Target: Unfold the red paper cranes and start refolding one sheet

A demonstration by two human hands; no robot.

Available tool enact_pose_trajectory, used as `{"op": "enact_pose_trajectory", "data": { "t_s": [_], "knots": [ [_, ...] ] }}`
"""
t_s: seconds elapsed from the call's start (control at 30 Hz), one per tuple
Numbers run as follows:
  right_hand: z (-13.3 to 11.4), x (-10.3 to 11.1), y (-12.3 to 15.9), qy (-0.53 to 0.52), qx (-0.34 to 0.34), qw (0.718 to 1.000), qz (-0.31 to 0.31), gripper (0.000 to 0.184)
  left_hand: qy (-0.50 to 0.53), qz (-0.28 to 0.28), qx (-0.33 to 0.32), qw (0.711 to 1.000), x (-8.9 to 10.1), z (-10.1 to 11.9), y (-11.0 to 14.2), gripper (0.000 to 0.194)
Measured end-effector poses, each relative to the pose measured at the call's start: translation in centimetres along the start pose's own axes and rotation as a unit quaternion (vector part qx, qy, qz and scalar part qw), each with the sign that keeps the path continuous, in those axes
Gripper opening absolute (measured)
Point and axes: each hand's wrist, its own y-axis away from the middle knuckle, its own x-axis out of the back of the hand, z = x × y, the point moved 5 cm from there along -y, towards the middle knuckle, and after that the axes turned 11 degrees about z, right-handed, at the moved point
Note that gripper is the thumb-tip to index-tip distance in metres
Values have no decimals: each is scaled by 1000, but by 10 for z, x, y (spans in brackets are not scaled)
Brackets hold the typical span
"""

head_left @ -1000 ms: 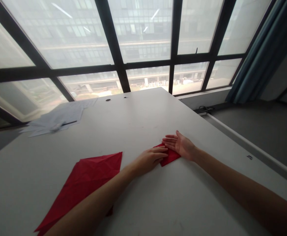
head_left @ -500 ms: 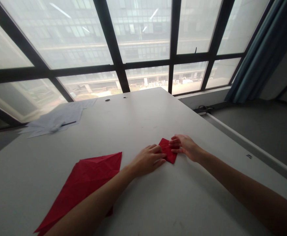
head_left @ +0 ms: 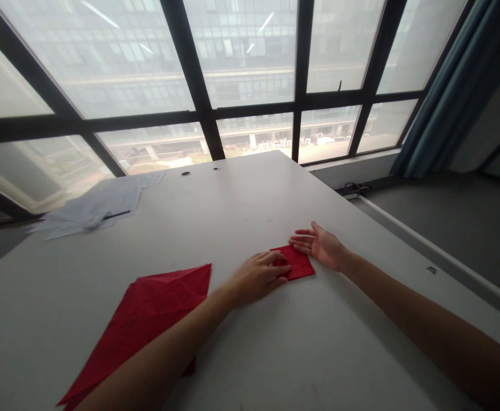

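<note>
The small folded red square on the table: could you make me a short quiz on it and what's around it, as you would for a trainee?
1. True or false: the left hand touches the small folded red square.
2. What lies under the dark pen?
A) the large red sheet
B) loose papers
C) the curtain
3. Fill in: as the person sees it, the large red sheet lies to the ____ of the small folded red square.

Key: 1 true; 2 B; 3 left.
</note>
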Motion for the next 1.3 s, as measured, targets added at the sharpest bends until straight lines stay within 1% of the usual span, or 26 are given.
{"op": "enact_pose_trajectory", "data": {
  "t_s": [0.07, 0.1, 0.13, 0.17, 0.23, 0.27, 0.3, 0.37, 0.43, 0.53, 0.6, 0.63, 0.67, 0.77, 0.83, 0.9, 0.93, 0.97, 1.03, 1.07, 1.1, 1.13, 1.17, 1.23, 1.27, 1.3],
  "knots": [
    [-12, 9, -5, -22, 70, 996, 52, 37, 6, 5, 4, 1000, -1, -1, 1, 31],
    [-16, 11, -6, -34, 96, 993, 56, 37, 9, 8, 4, 1000, -1, -2, 1, 31],
    [-19, 11, -5, -43, 106, 993, 39, 38, 11, 12, 4, 1000, -1, -2, 1, 31],
    [-19, 8, -4, -47, 99, 994, 5, 41, 13, 14, 3, 1000, -2, -3, 1, 31],
    [-13, 1, 1, -33, 57, 996, -68, 46, 14, 13, 7, 1000, -3, -4, 1, 31],
    [-9, -2, 3, -20, 31, 995, -88, 47, 12, 13, 11, 1000, -3, -5, 1, 31],
    [-4, -4, 4, -9, 9, 996, -91, 47, 10, 15, 16, 1000, -3, -5, 0, 32],
    [3, -6, 4, -2, -7, 997, -71, 42, 10, 25, 17, 1000, -2, -4, 0, 35],
    [7, -9, 5, -15, 1, 999, -51, 36, 27, 28, 0, 999, 0, 0, 0, 38],
    [9, -10, 9, -27, 27, 999, -9, 31, 67, 8, -38, 997, 1, 8, -1, 35],
    [10, -7, 15, 4, 33, 999, 28, 31, 83, -2, -42, 996, 3, 10, -2, 31],
    [10, -6, 18, 36, 26, 999, 32, 30, 87, -1, -36, 996, 5, 10, -3, 28],
    [10, -5, 22, 74, 14, 997, 23, 29, 91, 1, -25, 996, 6, 9, -3, 27],
    [9, -1, 28, 159, -30, 986, -42, 33, 89, -1, -6, 996, 7, 7, -3, 29],
    [7, 2, 25, 172, -61, 980, -83, 40, 76, -9, -18, 997, 6, 8, -1, 33],
    [4, 5, 15, 149, -86, 979, -107, 44, 64, -18, -32, 997, 4, 8, 1, 36],
    [0, 6, 8, 123, -81, 984, -102, 43, 62, -21, -34, 997, 3, 7, 2, 35],
    [-5, 8, 0, 88, -55, 992, -77, 41, 63, -24, -35, 997, 2, 7, 3, 35],
    [-19, 16, -12, 17, 33, 999, 0, 35, 72, -26, -39, 996, 2, 6, 3, 35],
    [-24, 18, -15, -6, 67, 997, 22, 34, 76, -25, -42, 996, 3, 6, 2, 35],
    [-28, 18, -14, -20, 87, 996, 24, 35, 79, -23, -45, 996, 3, 7, 2, 35],
    [-29, 16, -11, -23, 90, 996, 3, 38, 81, -21, -46, 995, 4, 7, 1, 35],
    [-29, 13, -7, -14, 77, 996, -38, 42, 81, -19, -45, 995, 4, 7, 1, 36],
    [-22, 4, 6, 36, 16, 989, -145, 49, 83, -19, -47, 995, 3, 8, 1, 35],
    [-15, 1, 13, 74, -26, 979, -190, 50, 84, -18, -48, 995, 3, 8, 1, 35],
    [-9, 0, 17, 109, -64, 968, -215, 50, 84, -16, -49, 995, 3, 7, 1, 34]
  ]
}}
